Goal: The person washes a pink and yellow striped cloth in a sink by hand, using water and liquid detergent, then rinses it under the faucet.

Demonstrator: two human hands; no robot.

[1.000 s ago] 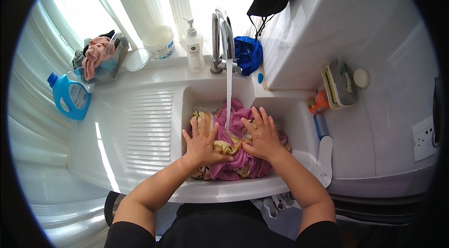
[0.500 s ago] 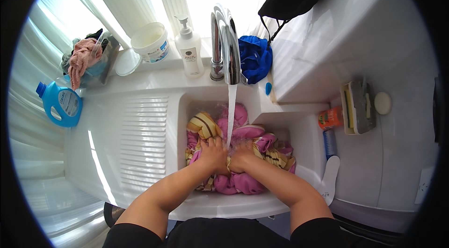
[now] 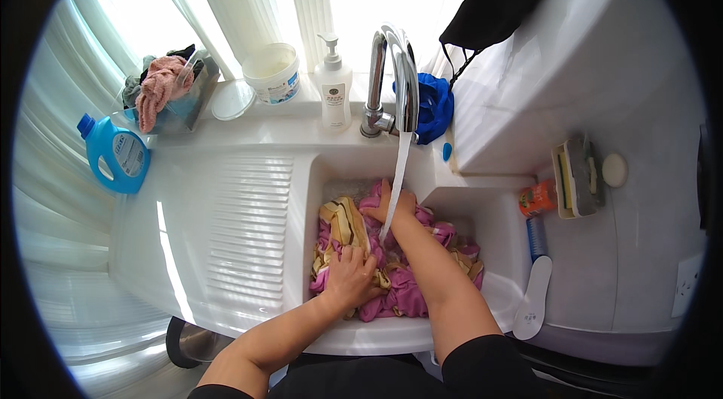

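Note:
A wet pink and yellow cloth point(image 3: 407, 295) with dark stripes lies bunched in the basin of a white sink point(image 3: 482, 226). My left hand point(image 3: 351, 276) is on its near left part, fingers bent into the yellow fabric. Farther back, my right hand point(image 3: 393, 205) grips a pink fold, its thumb up and its other fingers partly hidden in the cloth. From the chrome faucet point(image 3: 407, 90) a stream of water point(image 3: 397, 181) runs down past my right wrist onto the cloth. Some water shows at the back of the basin.
Left of the basin is a ribbed washboard point(image 3: 248, 233). Behind stand a blue detergent jug point(image 3: 120, 154), a bin of clothes point(image 3: 169, 90), a white tub point(image 3: 271, 75) and a pump bottle point(image 3: 333, 94). Blue fabric point(image 3: 434, 109) lies beside the faucet; a brush point(image 3: 535, 297) rests at right.
My right hand has moved away from me to the back of the cloth, and my left hand has drawn nearer. They are now apart. The whole view has shifted slightly.

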